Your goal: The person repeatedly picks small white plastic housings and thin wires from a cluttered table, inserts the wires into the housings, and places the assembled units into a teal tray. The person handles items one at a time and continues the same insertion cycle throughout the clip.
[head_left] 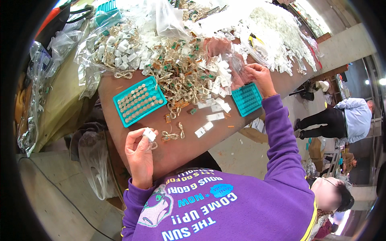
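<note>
Between thumb and fingers, my left hand pinches a small white plastic case above the near left part of the table, with a loop of thin clear wire hanging under it. My right hand is over the far edge of an empty-looking teal tray, next to a crumpled pink plastic bag. Its fingers are closed, and what they hold, if anything, I cannot make out. A second teal tray holds rows of silver button cells. Loose white cases and a coiled wire bundle lie between the hands.
A heap of wire coils with small green circuit boards covers the table's middle. White cases and a large white pile lie farther back. Clear bags hang at the left. One person stands off to the right.
</note>
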Available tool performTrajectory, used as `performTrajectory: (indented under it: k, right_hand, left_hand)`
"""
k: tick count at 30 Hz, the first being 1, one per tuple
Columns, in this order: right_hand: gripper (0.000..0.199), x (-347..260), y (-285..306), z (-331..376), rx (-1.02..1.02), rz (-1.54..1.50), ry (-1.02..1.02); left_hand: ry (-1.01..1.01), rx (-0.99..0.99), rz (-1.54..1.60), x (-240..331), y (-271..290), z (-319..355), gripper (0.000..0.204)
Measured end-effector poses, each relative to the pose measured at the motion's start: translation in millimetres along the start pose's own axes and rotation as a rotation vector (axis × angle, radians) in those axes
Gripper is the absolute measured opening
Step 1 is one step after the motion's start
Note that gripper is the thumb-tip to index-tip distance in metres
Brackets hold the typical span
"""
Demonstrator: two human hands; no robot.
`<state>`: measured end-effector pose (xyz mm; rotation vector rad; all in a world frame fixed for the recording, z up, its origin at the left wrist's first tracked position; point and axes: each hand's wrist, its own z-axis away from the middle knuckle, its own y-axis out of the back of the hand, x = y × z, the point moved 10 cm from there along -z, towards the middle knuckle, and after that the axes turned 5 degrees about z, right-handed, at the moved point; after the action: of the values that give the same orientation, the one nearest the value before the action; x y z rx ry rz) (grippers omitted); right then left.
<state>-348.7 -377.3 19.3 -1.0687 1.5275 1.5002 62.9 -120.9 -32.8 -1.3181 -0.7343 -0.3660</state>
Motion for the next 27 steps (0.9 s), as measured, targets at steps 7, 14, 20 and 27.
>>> performTrajectory:
  k: [7, 14, 20, 27]
  right_hand:
    - [0.013, 2, -1, 5, -0.02, -0.13, -0.12]
    - [0.013, 3, 3, 9, 0.015, -0.127, -0.153]
    - [0.011, 3, 7, 12, 0.025, -0.181, -0.146]
    - [0.01, -13, -8, 16, -0.016, -0.332, -0.131]
  left_hand:
    - [0.026, -0.003, 0.047, -2, -2, 1, 0.022]
    - [0.043, 0.007, 0.064, -3, -3, -1, 0.022]
    - [0.048, 0.008, 0.075, -4, -2, -1, 0.022]
    - [0.07, 0.016, 0.075, -6, -4, -3, 0.021]
